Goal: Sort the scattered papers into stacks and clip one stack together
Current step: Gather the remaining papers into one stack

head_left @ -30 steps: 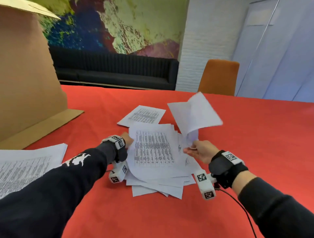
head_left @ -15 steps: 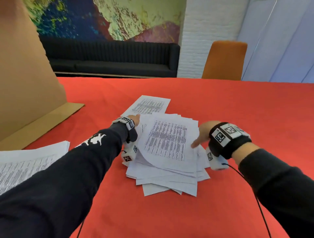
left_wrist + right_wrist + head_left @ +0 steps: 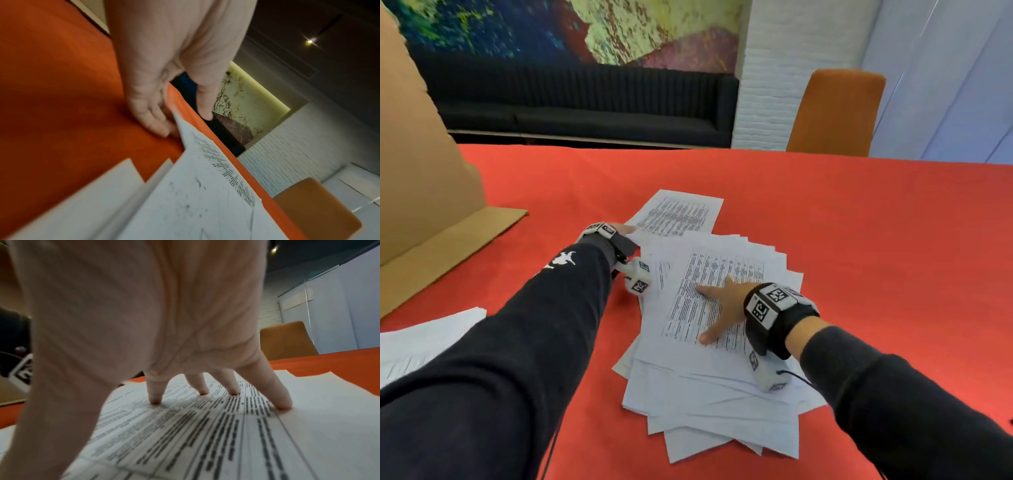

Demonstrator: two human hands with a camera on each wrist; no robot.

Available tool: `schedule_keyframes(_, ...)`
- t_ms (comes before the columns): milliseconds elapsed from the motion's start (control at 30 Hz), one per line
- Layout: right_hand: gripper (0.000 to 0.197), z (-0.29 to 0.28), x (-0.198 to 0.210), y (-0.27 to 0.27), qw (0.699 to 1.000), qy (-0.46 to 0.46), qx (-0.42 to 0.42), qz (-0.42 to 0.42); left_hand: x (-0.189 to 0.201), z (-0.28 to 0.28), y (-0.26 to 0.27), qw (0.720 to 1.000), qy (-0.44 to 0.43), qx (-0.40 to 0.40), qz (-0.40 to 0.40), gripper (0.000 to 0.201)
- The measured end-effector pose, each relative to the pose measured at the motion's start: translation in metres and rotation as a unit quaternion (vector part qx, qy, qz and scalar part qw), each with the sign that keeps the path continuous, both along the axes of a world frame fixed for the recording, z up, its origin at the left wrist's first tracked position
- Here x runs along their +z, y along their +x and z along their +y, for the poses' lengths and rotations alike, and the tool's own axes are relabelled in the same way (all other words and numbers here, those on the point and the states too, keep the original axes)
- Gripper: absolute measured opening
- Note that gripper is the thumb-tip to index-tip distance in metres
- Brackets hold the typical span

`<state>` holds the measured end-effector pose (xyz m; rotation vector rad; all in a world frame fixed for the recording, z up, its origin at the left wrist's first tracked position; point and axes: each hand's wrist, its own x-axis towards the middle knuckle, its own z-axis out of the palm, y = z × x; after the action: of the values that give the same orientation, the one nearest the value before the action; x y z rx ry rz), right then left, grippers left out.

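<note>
A: Starting at the left, what's there?

B: A cardboard box [image 3: 421, 144] stands at the far left of the red table [image 3: 859, 219], with its flap lying flat on the cloth. Near the left edge, closer to the person, lies a separate stack of papers [image 3: 424, 339], well apart from the main pile.

A: And the left hand?

B: The left hand [image 3: 621, 229] is at the far left corner of the messy pile [image 3: 715, 377]. From the wrist view its fingers [image 3: 152, 116] are straight and lie low on the cloth, against the edge of a sheet. I can't tell whether the thumb pinches anything.

A: Then the middle?

B: One single sheet [image 3: 678, 212] lies just beyond the pile, its near edge tucked under or touching it. The right hand [image 3: 722, 308] is spread flat on the top sheet [image 3: 709, 291], fingertips [image 3: 155, 400] pressing down on the printed rows.

A: Which step is this?

B: Gathering, I'd say. The pile is fanned and crooked, so no stack is squared yet, and I see no clip anywhere.

A: Next move?

B: Probably both hands drawing the sheets inward and tapping the edges even, gently, since loose paper slides
</note>
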<state>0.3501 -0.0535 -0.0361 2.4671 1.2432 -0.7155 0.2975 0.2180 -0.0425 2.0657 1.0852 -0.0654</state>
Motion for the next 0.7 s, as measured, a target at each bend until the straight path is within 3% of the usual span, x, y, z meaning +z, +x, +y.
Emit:
schedule_keyframes(33, 0.108, -0.002, -0.001, 0.000, 1.000, 0.003, 0.001, 0.002, -0.002, -0.002, 0.001, 0.999, 0.032, -0.001, -0.006, 0.017)
schedule_keyframes(67, 0.107, -0.005, -0.001, -0.001, 1.000, 0.008, 0.003, 0.004, 0.000, -0.010, 0.001, 0.998, 0.046, 0.013, -0.028, 0.011)
schedule_keyframes(133, 0.104, -0.007, 0.000, -0.002, 1.000, 0.019, 0.006, 0.013, 0.009, -0.018, -0.002, 0.993, -0.008, 0.044, -0.105, 0.028)
schedule_keyframes(167, 0.101, -0.007, 0.000, -0.001, 0.999, 0.024, 0.004, 0.022, 0.014, -0.018, 0.000, 0.981, -0.015, 0.100, -0.164, 0.035)
schedule_keyframes(233, 0.089, -0.007, 0.005, -0.001, 0.998, 0.052, 0.009, 0.035, 0.042, -0.023, 0.002, 0.965, 0.072, 0.137, -0.212, 0.037)
schedule_keyframes(300, 0.075, -0.009, 0.012, 0.004, 0.988, 0.143, -0.021, 0.049, 0.083, -0.040, 0.002, 0.946, 0.118, 0.096, -0.286, 0.030)
schedule_keyframes(333, 0.070, -0.009, 0.019, 0.005, 0.969, 0.224, -0.070, 0.082, 0.101, -0.051, 0.002, 0.935, 0.101, 0.051, -0.336, 0.021)
schedule_keyframes(367, 0.067, -0.011, 0.026, 0.005, 0.925, 0.320, -0.143, 0.148, 0.117, -0.063, 0.001, 0.924, 0.071, 0.004, -0.376, 0.014)
schedule_keyframes(400, 0.067, -0.013, 0.032, 0.005, 0.852, 0.406, -0.224, 0.243, 0.129, -0.076, 0.000, 0.909, 0.016, -0.033, -0.415, 0.015)
schedule_keyframes(500, 0.085, -0.030, 0.047, 0.004, 0.556, 0.541, -0.363, 0.516, 0.157, -0.122, -0.011, 0.831, -0.185, -0.069, -0.521, 0.019)
schedule_keyframes(567, 0.094, -0.047, 0.059, 0.005, 0.359, 0.551, -0.342, 0.671, 0.165, -0.154, -0.020, 0.789, -0.272, -0.090, -0.544, 0.015)
schedule_keyframes(600, 0.095, -0.056, 0.063, 0.008, 0.290, 0.548, -0.323, 0.715, 0.162, -0.167, -0.026, 0.777, -0.308, -0.097, -0.540, 0.017)
schedule_keyframes(633, 0.096, -0.066, 0.068, 0.007, 0.256, 0.548, -0.307, 0.734, 0.156, -0.178, -0.034, 0.769, -0.338, -0.098, -0.534, 0.020)
schedule_keyframes(700, 0.099, -0.081, 0.074, 0.007, 0.250, 0.565, -0.290, 0.731, 0.144, -0.196, -0.051, 0.767, -0.375, -0.081, -0.515, 0.023)
